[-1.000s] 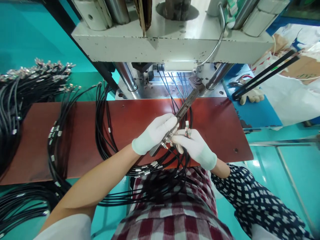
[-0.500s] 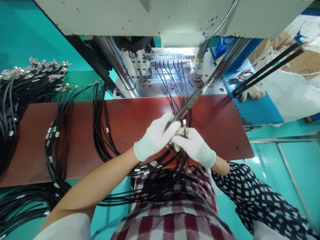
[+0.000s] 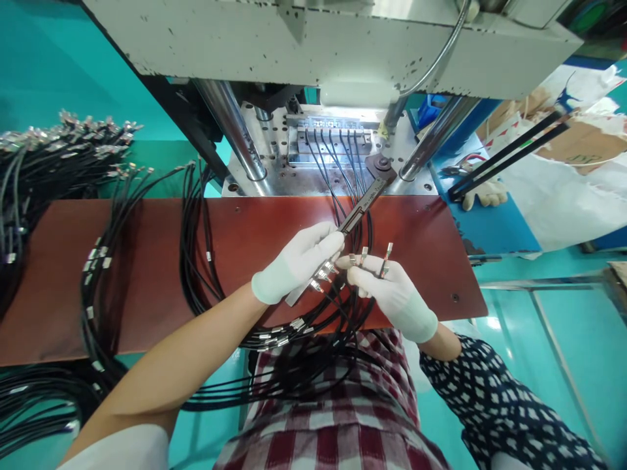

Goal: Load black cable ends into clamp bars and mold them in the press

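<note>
My left hand (image 3: 304,256), in a white glove, is closed around a long flat metal bar (image 3: 363,206) that slants up to the right. Beneath that hand several metal cable connectors (image 3: 323,274) lie along the bar's lower part; whether they are seated in it I cannot tell. My right hand (image 3: 392,294), also gloved, is closed on several black cables, with their connector ends (image 3: 388,251) sticking up between the fingers. Its fingertips are close beside the bar. Behind, several cables run into a metal mould (image 3: 328,149) on the press bed.
The press's pale head (image 3: 294,55) hangs over the bed between steel columns (image 3: 232,130). Cable bundles (image 3: 98,281) lie across the brown board (image 3: 274,228), and a bigger heap (image 3: 59,156) is at the left. At right are a blue surface (image 3: 509,228), a loose glove (image 3: 484,194) and black rods (image 3: 509,153).
My right hand has moved slightly right and down, and its connector ends are now spread apart. Connectors along the bar under my left hand have come into view. The camera view has shifted a little.
</note>
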Motion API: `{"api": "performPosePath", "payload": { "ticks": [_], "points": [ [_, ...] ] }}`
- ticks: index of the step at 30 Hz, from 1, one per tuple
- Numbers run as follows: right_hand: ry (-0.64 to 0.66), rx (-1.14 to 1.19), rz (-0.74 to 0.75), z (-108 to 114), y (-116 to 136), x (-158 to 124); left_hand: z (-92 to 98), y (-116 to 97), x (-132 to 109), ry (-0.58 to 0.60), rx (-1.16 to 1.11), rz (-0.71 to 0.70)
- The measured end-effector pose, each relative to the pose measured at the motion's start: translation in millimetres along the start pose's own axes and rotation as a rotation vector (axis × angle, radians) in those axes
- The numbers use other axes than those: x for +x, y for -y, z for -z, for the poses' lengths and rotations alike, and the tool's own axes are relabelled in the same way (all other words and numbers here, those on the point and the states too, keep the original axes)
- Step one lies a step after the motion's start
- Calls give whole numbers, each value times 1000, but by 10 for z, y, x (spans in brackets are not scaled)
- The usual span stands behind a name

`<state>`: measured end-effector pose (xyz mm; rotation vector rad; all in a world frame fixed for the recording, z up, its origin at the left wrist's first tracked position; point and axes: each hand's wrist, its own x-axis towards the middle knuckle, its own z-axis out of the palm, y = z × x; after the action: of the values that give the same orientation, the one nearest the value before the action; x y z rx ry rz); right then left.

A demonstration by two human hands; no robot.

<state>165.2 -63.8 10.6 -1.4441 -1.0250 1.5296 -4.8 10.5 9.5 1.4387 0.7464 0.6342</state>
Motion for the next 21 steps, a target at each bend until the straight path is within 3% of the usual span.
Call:
{"api": "performPosePath", "payload": {
  "ticks": [4,9,17,21],
  "points": [
    [-25,42,-26,-24,17,35,13,14,13,53,-33,-10],
    [-77,-137,105,-96,71,58,9,40,24,92,-54,-20],
    [25,-148,155,-90,100,107,-2,46,19,121,-51,-38],
    [69,-203,126,-71,122,127,-33,45,11,59,165,-42]
  ]
}}
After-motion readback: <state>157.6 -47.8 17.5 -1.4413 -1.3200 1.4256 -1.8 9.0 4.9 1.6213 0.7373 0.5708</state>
